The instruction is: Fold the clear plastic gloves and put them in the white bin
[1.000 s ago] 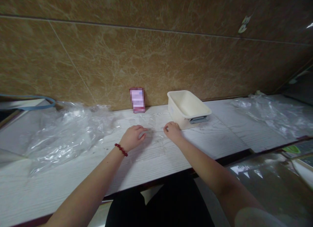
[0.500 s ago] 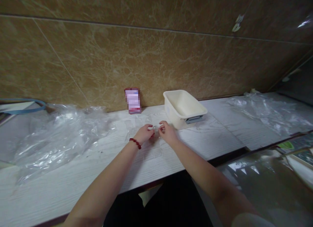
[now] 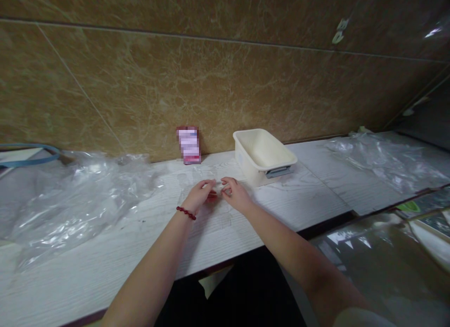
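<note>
My left hand (image 3: 199,194), with a red bead bracelet at the wrist, and my right hand (image 3: 235,193) meet fingertip to fingertip over a small clear plastic bag (image 3: 207,205) that lies on the white wood-grain table (image 3: 105,252). Both hands pinch the bag's top edge near its middle. A hint of red shows between the fingers; I cannot tell what it is.
A cream plastic tub (image 3: 263,154) stands just right of my hands against the brown marble wall. A small pink-and-white packet (image 3: 189,145) leans on the wall behind. Crumpled clear plastic (image 3: 77,195) covers the table at left, more clear plastic (image 3: 383,158) at right.
My hands were apart on the bag a second ago; they have come together at its middle. The view has shifted slightly.
</note>
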`<act>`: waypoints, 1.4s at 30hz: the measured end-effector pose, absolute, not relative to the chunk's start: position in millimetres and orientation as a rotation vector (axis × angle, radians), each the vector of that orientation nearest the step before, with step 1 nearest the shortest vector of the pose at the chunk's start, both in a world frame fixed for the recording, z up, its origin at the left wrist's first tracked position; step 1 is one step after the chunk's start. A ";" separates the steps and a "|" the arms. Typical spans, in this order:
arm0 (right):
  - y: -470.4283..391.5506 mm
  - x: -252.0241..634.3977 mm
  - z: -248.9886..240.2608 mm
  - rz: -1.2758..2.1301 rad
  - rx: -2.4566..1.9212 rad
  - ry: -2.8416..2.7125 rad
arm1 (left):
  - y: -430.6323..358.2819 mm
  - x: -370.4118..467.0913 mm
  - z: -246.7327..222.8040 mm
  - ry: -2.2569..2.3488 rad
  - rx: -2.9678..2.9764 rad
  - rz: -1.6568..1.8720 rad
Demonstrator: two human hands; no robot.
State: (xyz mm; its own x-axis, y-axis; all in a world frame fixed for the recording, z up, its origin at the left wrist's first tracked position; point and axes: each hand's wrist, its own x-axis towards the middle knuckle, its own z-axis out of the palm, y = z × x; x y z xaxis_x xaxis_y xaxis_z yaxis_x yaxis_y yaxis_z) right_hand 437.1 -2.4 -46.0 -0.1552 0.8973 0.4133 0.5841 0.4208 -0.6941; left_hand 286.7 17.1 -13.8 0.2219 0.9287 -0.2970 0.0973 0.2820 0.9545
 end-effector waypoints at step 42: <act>-17.8 443.8 -35.4 0.241 -1.539 -2.320 | 29.4 259.7 -13.2 1.613 2.120 0.251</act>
